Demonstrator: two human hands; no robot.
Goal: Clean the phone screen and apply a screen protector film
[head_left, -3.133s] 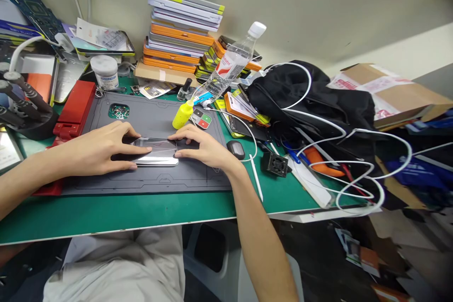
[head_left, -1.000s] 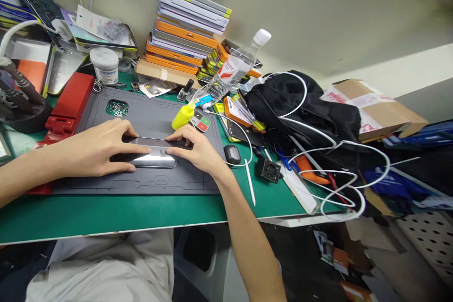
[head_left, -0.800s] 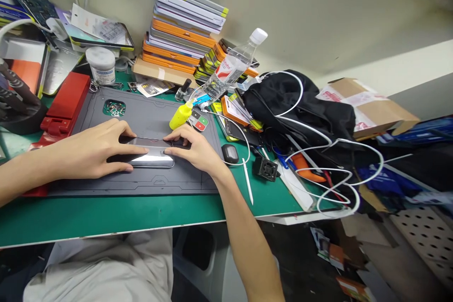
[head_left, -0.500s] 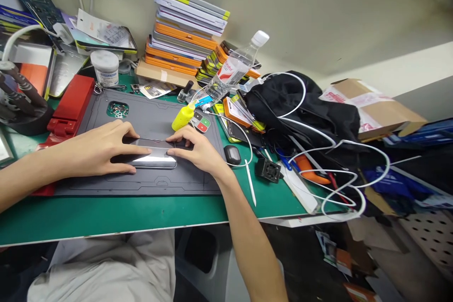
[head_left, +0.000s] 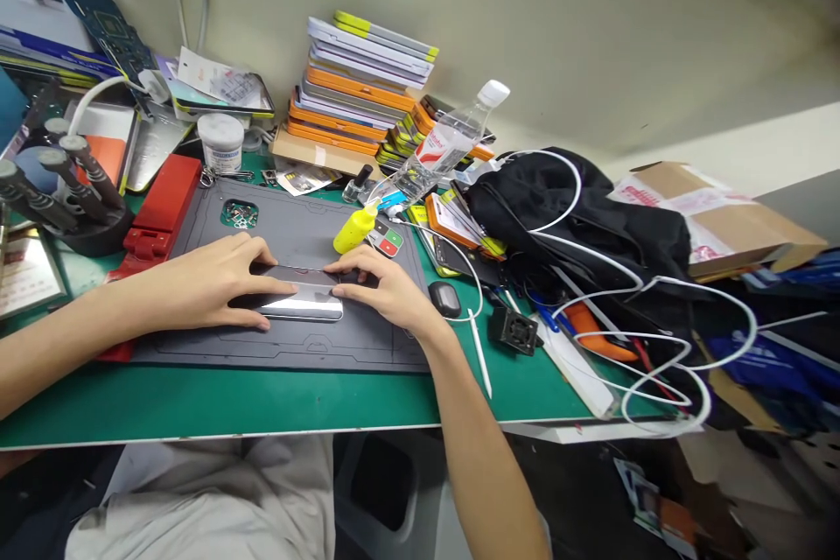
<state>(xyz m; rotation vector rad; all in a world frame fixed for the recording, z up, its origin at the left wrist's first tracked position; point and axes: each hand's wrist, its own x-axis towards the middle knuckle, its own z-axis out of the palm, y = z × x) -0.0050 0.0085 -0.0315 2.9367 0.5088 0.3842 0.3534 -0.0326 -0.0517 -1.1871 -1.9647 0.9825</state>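
Observation:
A flat, shiny phone-like device (head_left: 305, 308) lies on the grey work mat (head_left: 289, 219); a thin dark edge shows along its far side. My left hand (head_left: 216, 284) holds its left end, thumb at the near side, one finger stretched across the top and the others curled at the far side. My right hand (head_left: 387, 289) grips the right end between thumb and fingertips. Both hands cover parts of the device. Just beyond my right fingers stands a tilted yellow bottle (head_left: 354, 230) with a blue tip.
A red tool (head_left: 164, 206) lies along the mat's left edge. Behind stand a white tub (head_left: 220, 144), stacked cases (head_left: 360, 92) and a water bottle (head_left: 450, 140). On the right are an earbud case (head_left: 444, 299), a white stylus (head_left: 480, 354), a small fan (head_left: 515, 331) and looped white cable (head_left: 699, 376).
The view has turned slightly, so everything sits a little further right and mostly lower in the picture. Both hands keep their hold on the device, with little visible movement.

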